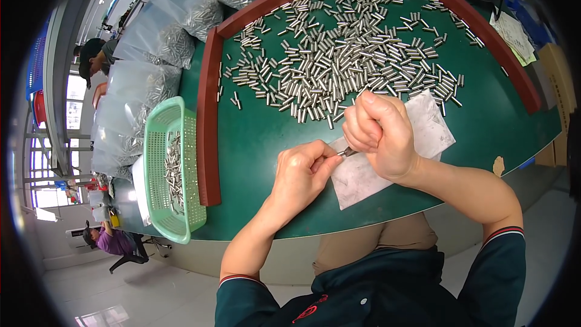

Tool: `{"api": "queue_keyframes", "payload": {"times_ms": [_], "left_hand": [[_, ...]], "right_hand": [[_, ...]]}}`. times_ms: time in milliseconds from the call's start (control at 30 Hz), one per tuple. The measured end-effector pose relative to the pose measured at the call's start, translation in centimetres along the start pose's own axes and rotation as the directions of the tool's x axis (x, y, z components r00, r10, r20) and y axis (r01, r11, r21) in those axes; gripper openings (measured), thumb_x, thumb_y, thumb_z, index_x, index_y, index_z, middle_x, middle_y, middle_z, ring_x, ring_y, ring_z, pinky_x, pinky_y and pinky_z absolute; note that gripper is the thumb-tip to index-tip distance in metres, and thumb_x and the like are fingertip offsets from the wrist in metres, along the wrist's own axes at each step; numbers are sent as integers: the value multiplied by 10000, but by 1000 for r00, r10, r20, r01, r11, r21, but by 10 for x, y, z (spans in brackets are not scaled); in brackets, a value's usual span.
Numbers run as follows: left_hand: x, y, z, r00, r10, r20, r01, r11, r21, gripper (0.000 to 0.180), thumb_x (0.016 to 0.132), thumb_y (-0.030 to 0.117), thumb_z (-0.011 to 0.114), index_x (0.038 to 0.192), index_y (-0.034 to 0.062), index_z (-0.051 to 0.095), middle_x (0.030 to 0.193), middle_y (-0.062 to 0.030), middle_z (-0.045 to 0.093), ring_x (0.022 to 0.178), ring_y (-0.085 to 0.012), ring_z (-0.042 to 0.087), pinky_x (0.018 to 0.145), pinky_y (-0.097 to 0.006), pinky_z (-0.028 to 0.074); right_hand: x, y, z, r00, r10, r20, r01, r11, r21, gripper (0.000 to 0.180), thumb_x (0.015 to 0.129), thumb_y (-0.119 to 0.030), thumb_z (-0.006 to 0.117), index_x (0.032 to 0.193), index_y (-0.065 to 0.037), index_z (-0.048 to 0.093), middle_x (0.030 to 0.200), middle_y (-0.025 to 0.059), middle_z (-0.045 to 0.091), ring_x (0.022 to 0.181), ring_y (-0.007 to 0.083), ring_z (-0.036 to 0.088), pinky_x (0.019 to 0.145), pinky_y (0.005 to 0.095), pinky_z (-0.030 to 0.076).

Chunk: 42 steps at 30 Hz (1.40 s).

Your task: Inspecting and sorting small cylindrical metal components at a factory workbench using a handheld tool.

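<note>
nearest the body, the left hand [301, 169] was closed narrow, its fingertips pinching the end of one small metal pin [347, 152] that bridged the gap between the two hands. the right hand [378, 136] was curled into a fist and gripped the pin's other end; whether it also held a tool inside the fist could not be told. both hands rested over a single grey, smudged sheet [423, 139] lying on the green counter [254, 145]. to do this handling well, it seemed best to keep the wrists braced on the sheet, hold the pin level between the fingertips, and turn it slowly so the whole surface showed.

to the left stood one light green mesh basket [158, 145], with a few dozen pins lying inside it. beyond the hands, the loose pile of pins [339, 60] spread across the counter inside a red-brown raised rim [209, 127]; they ran to several hundred, too many to count singly. farther off, at least five clear plastic bags [163, 36] of more pins were stacked along the far left.
</note>
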<state>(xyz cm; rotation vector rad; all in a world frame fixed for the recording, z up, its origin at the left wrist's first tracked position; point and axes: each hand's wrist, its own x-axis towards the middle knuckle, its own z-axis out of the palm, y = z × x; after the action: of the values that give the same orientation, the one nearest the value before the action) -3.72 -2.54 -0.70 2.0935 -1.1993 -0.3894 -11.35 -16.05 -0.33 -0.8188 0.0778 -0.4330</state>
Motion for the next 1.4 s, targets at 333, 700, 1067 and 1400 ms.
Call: {"api": "queue_keyframes", "payload": {"times_ms": [333,700,1067,1400], "left_hand": [[4,2,-3,999,-23,28,24,998,-52,114,671,42,661,644,-5,559,499,-93,485,410,-184,435,413,-295,352],[5,7,-7,996,-70,55,73,996,-59,108,681,47,646,648,-15,563,484,-107,475,406,-191,432,418,-302,357],[10,-28,-31,910,-252,329,382,201,-902,144,845,114,522,952,20,538,769,-40,540,584,-44,405,507,-177,338],[17,-45,-40,934,-357,21,241,586,-773,171,874,194,482,804,44,527,613,21,437,526,-69,380,471,-193,305]], "right_hand": [[-3,4,5,996,-71,46,77,988,-133,399,879,-189,321,495,-87,281,443,1,292,408,73,211,400,224,198],[-2,7,8,997,-75,30,79,981,-180,396,876,-184,334,497,-79,285,444,2,289,411,80,230,404,232,205],[0,3,1,999,31,42,-30,1000,-6,402,885,-184,331,500,-77,282,444,3,302,399,71,223,383,222,195],[4,1,2,998,54,29,-53,998,-13,409,890,-201,329,501,-87,277,434,4,295,395,68,213,379,217,188]]}}
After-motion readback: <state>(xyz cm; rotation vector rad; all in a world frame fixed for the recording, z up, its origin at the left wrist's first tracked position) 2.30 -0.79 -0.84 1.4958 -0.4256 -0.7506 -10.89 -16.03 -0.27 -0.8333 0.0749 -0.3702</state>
